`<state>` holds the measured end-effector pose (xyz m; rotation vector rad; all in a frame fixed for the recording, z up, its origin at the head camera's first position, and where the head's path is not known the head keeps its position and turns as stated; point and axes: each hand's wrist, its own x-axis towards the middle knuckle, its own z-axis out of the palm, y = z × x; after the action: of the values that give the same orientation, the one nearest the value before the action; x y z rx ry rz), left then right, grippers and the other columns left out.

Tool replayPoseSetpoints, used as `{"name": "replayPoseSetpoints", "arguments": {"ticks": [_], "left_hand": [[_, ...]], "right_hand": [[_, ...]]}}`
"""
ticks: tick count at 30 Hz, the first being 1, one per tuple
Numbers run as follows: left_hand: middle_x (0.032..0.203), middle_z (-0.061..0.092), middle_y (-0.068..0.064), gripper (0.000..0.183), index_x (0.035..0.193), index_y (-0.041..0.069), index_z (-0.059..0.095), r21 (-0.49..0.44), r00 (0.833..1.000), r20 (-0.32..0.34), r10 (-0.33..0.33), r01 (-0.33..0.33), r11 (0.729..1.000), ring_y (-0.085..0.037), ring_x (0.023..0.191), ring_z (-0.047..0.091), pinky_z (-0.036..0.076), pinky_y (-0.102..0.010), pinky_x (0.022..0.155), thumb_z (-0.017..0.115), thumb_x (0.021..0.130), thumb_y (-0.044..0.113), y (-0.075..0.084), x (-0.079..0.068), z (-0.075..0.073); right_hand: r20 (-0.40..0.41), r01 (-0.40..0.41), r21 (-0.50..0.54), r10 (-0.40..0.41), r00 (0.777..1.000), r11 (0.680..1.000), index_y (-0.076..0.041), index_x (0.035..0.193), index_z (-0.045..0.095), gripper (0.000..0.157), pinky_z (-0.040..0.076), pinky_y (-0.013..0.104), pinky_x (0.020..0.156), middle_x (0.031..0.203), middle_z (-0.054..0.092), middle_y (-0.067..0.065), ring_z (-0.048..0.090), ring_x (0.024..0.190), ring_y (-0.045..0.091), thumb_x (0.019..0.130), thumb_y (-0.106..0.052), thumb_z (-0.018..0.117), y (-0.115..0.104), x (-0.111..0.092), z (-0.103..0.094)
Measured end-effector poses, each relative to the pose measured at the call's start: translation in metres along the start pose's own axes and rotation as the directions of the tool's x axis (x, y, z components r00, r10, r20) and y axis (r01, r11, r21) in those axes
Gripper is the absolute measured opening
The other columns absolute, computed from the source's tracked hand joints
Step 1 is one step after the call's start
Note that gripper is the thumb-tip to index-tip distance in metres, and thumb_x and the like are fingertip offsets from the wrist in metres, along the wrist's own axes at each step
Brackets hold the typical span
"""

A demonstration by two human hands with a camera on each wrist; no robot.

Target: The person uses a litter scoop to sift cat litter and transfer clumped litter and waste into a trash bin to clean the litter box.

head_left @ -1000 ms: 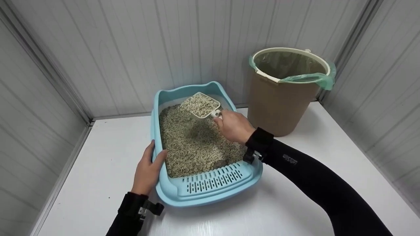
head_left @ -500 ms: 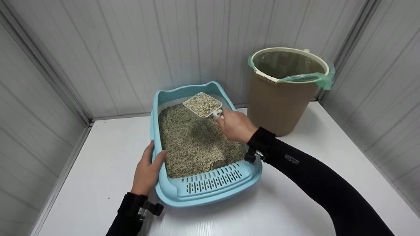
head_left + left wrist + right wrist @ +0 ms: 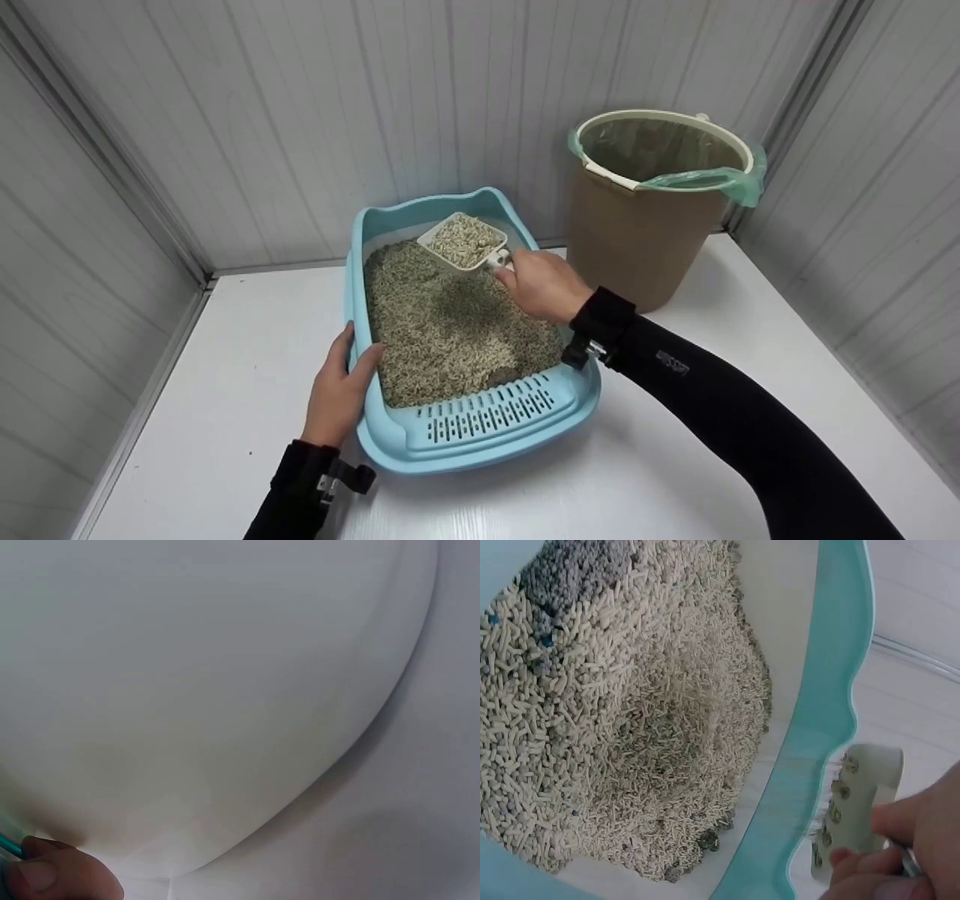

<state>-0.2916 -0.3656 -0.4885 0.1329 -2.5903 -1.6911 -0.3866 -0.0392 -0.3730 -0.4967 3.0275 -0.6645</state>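
My right hand [image 3: 546, 285] grips the handle of a white litter scoop [image 3: 498, 259], which is above the back half of a light blue litter box [image 3: 357, 292]. Pale pellet litter [image 3: 465, 238] fills the scoop. In the right wrist view the slotted scoop [image 3: 862, 817] is blurred beside the box's teal rim [image 3: 799, 727]. Fine grains fall onto the litter bed [image 3: 427, 352]. My left hand [image 3: 337, 394] holds the box's left rim, thumb over the inside edge and fingers outside. Only a fingertip [image 3: 71, 874] shows in the left wrist view, beside a pale curved surface.
A brown trash bin [image 3: 637, 232] with a green liner bag [image 3: 739, 185] stands behind and right of the box. Grey panel walls [image 3: 300, 120] enclose the white tabletop [image 3: 225, 375]. A dark clump [image 3: 502, 375] lies near the slotted front ledge [image 3: 487, 420].
The scoop has shifted slightly right and levelled, and the pellets in it sit lower. A dark patch of fallen grains has grown beneath it. My left hand stays on the rim.
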Motion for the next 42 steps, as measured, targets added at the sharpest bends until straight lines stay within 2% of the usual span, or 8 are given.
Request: {"name": "replayPoseSetpoints", "arguments": {"ticks": [3, 6, 12, 19, 27, 35, 42], "left_hand": [[0.182, 0.027, -0.019, 0.091, 0.181, 0.019, 0.02, -0.002, 1.0, 0.0, 0.001, -0.001, 1.0, -0.041, 0.165, 0.032, 0.029, -0.057, 0.131, 0.056, 0.111, 0.066, -0.0002, -0.0006, -0.0004], [0.182, 0.028, -0.019, 0.091, 0.181, 0.02, 0.02, 0.004, 1.0, -0.001, 0.002, -0.002, 1.0, -0.041, 0.165, 0.032, 0.029, -0.057, 0.131, 0.056, 0.111, 0.066, -0.0004, -0.0005, -0.0004], [0.182, 0.027, -0.018, 0.091, 0.181, 0.02, 0.02, 0.012, 1.0, -0.004, 0.001, -0.001, 1.0, -0.041, 0.165, 0.03, 0.028, -0.057, 0.132, 0.055, 0.111, 0.066, -0.0005, -0.0006, 0.0007], [0.182, 0.028, -0.018, 0.091, 0.181, 0.02, 0.02, 0.018, 1.0, -0.01, 0.005, -0.004, 1.0, -0.041, 0.164, 0.033, 0.03, -0.058, 0.131, 0.055, 0.111, 0.067, -0.0008, -0.0004, 0.0004], [0.182, 0.026, -0.018, 0.093, 0.181, 0.02, 0.019, 0.017, 1.0, -0.005, 0.002, -0.001, 1.0, -0.041, 0.164, 0.032, 0.03, -0.058, 0.131, 0.055, 0.11, 0.068, -0.0023, 0.0006, -0.001], [0.182, 0.028, -0.018, 0.091, 0.181, 0.02, 0.02, 0.016, 1.0, -0.005, 0.007, -0.007, 1.0, -0.041, 0.163, 0.035, 0.032, -0.058, 0.13, 0.056, 0.111, 0.065, -0.0016, 0.001, 0.0001], [0.181, 0.028, -0.018, 0.092, 0.181, 0.021, 0.02, 0.018, 1.0, 0.001, 0.002, -0.002, 1.0, -0.042, 0.163, 0.035, 0.033, -0.059, 0.129, 0.055, 0.11, 0.068, -0.0013, 0.0001, 0.001]], "right_hand": [[0.0, -0.006, 0.0, 0.006, 1.0, 1.0, -0.008, 0.122, 0.063, 0.035, 0.055, 0.047, 0.077, 0.088, 0.06, 0.005, 0.063, 0.08, 0.027, 0.12, -0.041, 0.052, -0.0001, 0.001, 0.0001], [0.003, -0.006, -0.005, 0.006, 1.0, 1.0, -0.008, 0.117, 0.064, 0.035, 0.054, 0.048, 0.078, 0.089, 0.06, 0.006, 0.062, 0.081, 0.028, 0.12, -0.041, 0.052, 0.0001, 0.0008, 0.0], [0.0, 0.017, -0.008, -0.017, 1.0, 1.0, -0.006, 0.123, 0.064, 0.036, 0.053, 0.048, 0.08, 0.09, 0.061, 0.006, 0.063, 0.083, 0.029, 0.121, -0.039, 0.052, 0.0014, -0.0002, -0.0003], [-0.012, 0.028, -0.009, -0.028, 1.0, 1.0, -0.006, 0.117, 0.063, 0.036, 0.05, 0.047, 0.076, 0.087, 0.057, 0.006, 0.06, 0.078, 0.028, 0.12, -0.04, 0.052, 0.0018, -0.0001, -0.001], [-0.003, -0.006, -0.004, 0.006, 1.0, 1.0, -0.007, 0.121, 0.065, 0.037, 0.055, 0.049, 0.08, 0.094, 0.064, 0.008, 0.064, 0.083, 0.028, 0.12, -0.041, 0.053, 0.0012, 0.0014, -0.0029], [0.011, 0.025, -0.009, -0.025, 1.0, 1.0, -0.007, 0.132, 0.064, 0.037, 0.053, 0.048, 0.082, 0.093, 0.063, 0.007, 0.063, 0.084, 0.028, 0.12, -0.04, 0.053, 0.0046, 0.0011, -0.0048], [0.022, 0.04, -0.023, -0.039, 0.999, 0.999, -0.005, 0.13, 0.067, 0.039, 0.053, 0.049, 0.084, 0.094, 0.065, 0.008, 0.065, 0.087, 0.029, 0.12, -0.04, 0.054, 0.0087, -0.0012, -0.0043]]}}
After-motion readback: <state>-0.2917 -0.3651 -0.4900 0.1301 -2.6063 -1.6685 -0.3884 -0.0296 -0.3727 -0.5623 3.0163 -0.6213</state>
